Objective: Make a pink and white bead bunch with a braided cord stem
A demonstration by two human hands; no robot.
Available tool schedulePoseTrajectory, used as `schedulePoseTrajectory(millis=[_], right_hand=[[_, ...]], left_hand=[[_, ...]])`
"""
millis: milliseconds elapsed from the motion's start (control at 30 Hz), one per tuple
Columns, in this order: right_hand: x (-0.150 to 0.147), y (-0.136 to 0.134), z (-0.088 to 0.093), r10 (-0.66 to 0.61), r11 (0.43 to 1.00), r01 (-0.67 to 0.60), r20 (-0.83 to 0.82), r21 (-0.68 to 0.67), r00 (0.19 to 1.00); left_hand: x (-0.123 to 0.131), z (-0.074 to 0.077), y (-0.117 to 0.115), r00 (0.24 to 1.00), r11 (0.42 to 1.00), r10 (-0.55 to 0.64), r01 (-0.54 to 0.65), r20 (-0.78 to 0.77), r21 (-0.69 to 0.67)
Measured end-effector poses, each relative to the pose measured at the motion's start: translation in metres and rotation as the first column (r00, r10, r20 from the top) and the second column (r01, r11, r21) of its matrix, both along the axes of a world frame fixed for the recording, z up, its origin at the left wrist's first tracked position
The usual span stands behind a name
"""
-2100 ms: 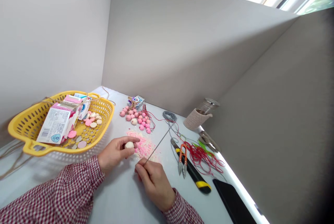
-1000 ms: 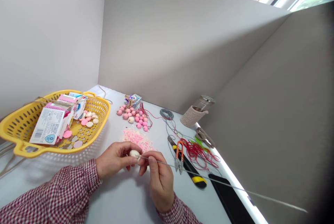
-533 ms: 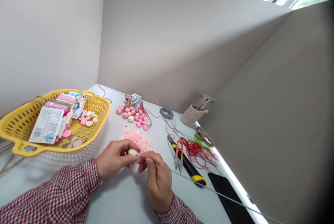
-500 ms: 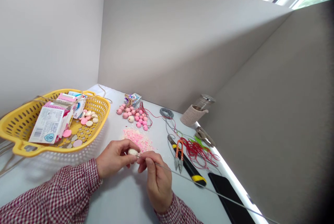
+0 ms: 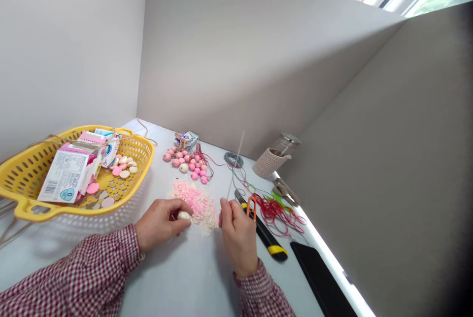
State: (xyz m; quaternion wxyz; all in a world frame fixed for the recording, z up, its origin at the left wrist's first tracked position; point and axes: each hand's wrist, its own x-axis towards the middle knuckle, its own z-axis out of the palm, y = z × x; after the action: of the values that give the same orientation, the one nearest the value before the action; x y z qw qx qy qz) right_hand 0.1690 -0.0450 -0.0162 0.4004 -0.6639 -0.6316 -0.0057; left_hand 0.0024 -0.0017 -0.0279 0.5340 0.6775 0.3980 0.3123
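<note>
right hand (image 5: 238,238) drawn away from the bead, pinching a thin metal needle (image 5: 233,175) upright, left hand (image 5: 158,223) curled around a pale round bead (image 5: 184,215), just beside pink crumbs (image 5: 192,203)

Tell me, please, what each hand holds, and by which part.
The left hand pinches a pale bead; the right hand holds a thin metal rod by its lower end.

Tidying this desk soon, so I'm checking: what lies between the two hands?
In the head view, a heap of pink and white crumbs lies between the left hand and the right hand.
</note>
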Motion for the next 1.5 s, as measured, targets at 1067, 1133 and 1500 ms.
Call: schedulePoseTrajectory(millis=[1067, 1133, 1500], right_hand=[[0.028, 0.011, 0.029, 0.192, 0.941, -0.328, -0.923, 0.077, 0.333], [0.009, 0.005, 0.023, 0.222, 0.932, -0.342, -0.935, 0.12, 0.277], [-0.015, -0.008, -0.002, 0.312, 0.949, -0.235, -0.516, 0.209, 0.798]], left_hand=[[0.0, -0.007, 0.003, 0.992, 0.99, -0.088, 0.097, 0.086, -0.106], [0.001, -0.008, 0.004, 0.993, 0.989, -0.086, 0.095, 0.079, -0.113], [0.002, -0.002, -0.001, 0.995, 0.993, -0.094, 0.092, -0.033, -0.075]])
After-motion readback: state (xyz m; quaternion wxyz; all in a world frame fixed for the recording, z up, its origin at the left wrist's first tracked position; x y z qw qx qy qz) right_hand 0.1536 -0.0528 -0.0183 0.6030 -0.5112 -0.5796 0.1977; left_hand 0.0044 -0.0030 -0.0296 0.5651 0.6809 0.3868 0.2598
